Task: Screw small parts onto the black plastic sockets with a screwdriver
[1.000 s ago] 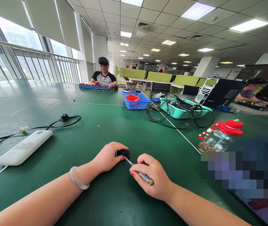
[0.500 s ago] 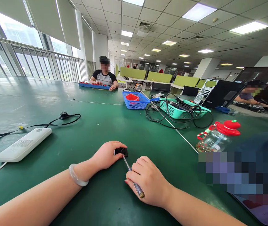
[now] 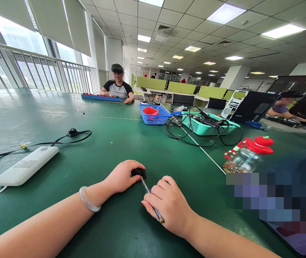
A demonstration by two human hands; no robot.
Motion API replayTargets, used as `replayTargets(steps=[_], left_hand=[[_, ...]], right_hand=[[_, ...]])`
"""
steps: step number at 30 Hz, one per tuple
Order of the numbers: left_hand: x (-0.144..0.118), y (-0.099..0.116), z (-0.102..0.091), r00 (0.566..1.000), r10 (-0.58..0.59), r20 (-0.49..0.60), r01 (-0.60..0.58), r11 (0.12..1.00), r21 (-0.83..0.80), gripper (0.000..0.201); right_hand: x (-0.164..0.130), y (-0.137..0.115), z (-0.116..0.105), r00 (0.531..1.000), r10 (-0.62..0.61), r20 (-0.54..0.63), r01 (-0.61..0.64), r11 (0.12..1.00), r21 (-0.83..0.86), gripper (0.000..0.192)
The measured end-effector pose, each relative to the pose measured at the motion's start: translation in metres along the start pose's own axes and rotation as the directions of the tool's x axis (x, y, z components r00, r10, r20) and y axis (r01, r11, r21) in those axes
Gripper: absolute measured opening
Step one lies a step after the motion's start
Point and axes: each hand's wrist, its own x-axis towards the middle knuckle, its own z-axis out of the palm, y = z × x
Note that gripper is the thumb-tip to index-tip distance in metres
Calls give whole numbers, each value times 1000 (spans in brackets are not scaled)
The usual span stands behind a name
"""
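Note:
My left hand [image 3: 125,175] grips a small black rectangular part [image 3: 142,172] against the green table [image 3: 96,222], thumb and fingers at its edges. Its exact kind is too small to tell. In my right hand [image 3: 167,206] is a screwdriver [image 3: 158,214] with a translucent handle, fingers wrapped around it. The metal shaft slants up and left, and its tip meets the near side of the black part beside my left thumb. My fingers partly hide the part.
A white power strip [image 3: 26,166] with black cable lies left. Ahead are a blue basket [image 3: 155,119] and a green basket [image 3: 198,129] with tangled cables. A red-lidded bottle [image 3: 245,159] stands right. Across the table a person [image 3: 118,87] sits behind a blue tray [image 3: 99,97].
The right hand and screwdriver have shifted very slightly, with the tip still at the black part. Across the table, the blue tray has slid a little to the left.

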Motion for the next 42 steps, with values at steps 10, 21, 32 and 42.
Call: replayTargets(steps=[10,21,32,42], left_hand=[[4,-3,1,993,-116,30,120,978,-170,44],[4,-6,0,991,-123,51,130,978,-162,39],[4,-8,-1,995,-80,53,86,988,-126,37],[3,-6,-2,996,-69,61,76,990,-121,36]], right_hand=[[3,6,-3,993,70,-94,-66,997,43,18],[1,11,0,996,68,-62,-58,987,149,24],[1,10,-1,997,55,-45,-46,983,178,24],[1,11,-2,972,235,3,-221,909,354,27]])
